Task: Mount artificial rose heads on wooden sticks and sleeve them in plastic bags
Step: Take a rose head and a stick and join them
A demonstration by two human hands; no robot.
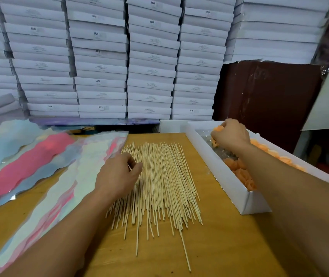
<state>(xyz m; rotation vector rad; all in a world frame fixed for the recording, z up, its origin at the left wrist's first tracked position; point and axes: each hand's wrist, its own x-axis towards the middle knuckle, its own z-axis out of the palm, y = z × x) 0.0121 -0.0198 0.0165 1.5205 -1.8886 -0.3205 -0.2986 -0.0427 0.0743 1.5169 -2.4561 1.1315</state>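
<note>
The right hand (230,134) hides most of an orange rose head (218,128); left hand (117,174) fingertips seem buried among sticks (159,176).

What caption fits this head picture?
Left hand picks at sticks while right hand grabs an orange rose from the box.

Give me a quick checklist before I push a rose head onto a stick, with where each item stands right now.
1. Rose head in the right hand: ok, fingers curled round an orange rose head over the white box.
2. Single stick in the left hand: cannot tell, fingertips pinch at the stick pile, count unclear.
3. Stick lifted off the pile: not ok.
4. More rose heads in the box: ok.
5. Plastic bags within reach on the left: ok.
</note>
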